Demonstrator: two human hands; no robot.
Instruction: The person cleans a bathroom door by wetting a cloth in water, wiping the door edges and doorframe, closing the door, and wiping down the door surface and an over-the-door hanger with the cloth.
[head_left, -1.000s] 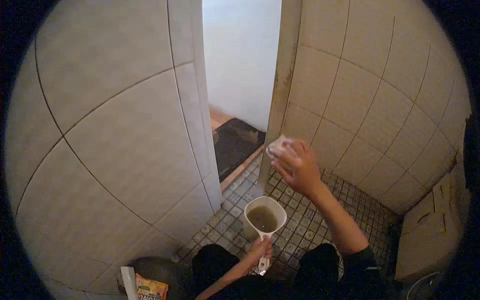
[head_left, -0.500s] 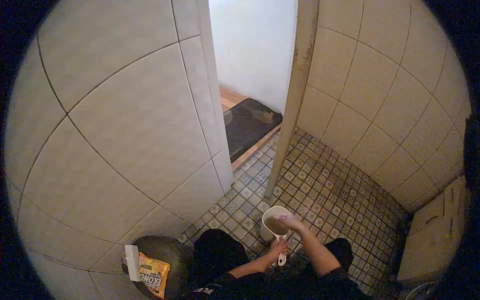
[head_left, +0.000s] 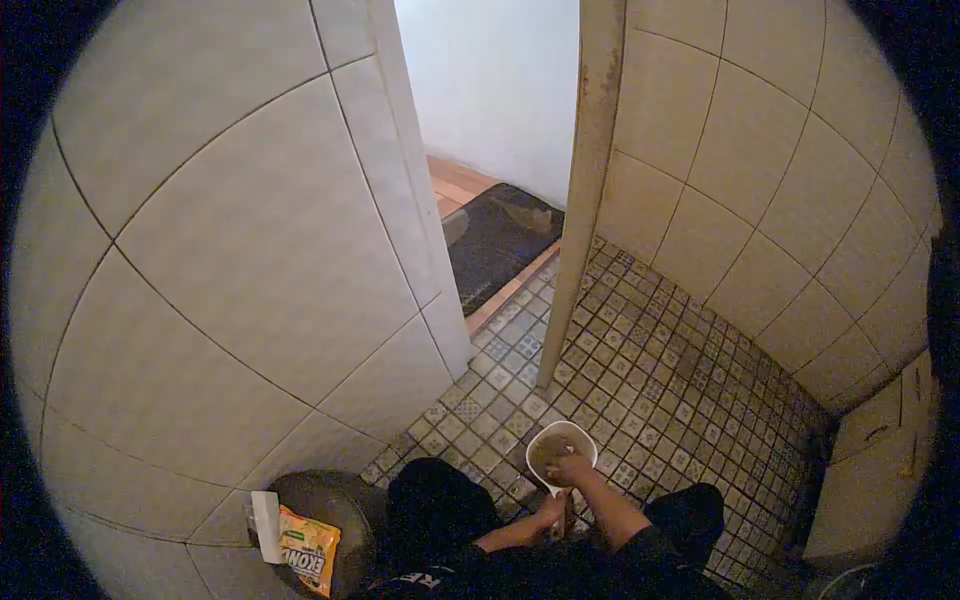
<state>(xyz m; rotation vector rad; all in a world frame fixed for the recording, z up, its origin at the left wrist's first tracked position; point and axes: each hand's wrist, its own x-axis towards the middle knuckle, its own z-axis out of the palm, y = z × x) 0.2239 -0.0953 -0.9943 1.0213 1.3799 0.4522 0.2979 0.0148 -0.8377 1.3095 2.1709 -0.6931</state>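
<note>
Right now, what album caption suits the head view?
Left hand holding a white dipper of brownish liquid, right hand inside.

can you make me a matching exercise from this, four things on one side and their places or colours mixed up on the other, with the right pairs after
Column 1
1. left hand
2. right hand
3. packet with large lettering
4. mat

Column 2
A. dark, beside the reddish-brown floor
B. reaching into the mouth of the white dipper
C. mostly orange-yellow, on a dark, round-edged surface
D. gripping the dipper from outside

Right pairs
1-D, 2-B, 3-C, 4-A
</note>
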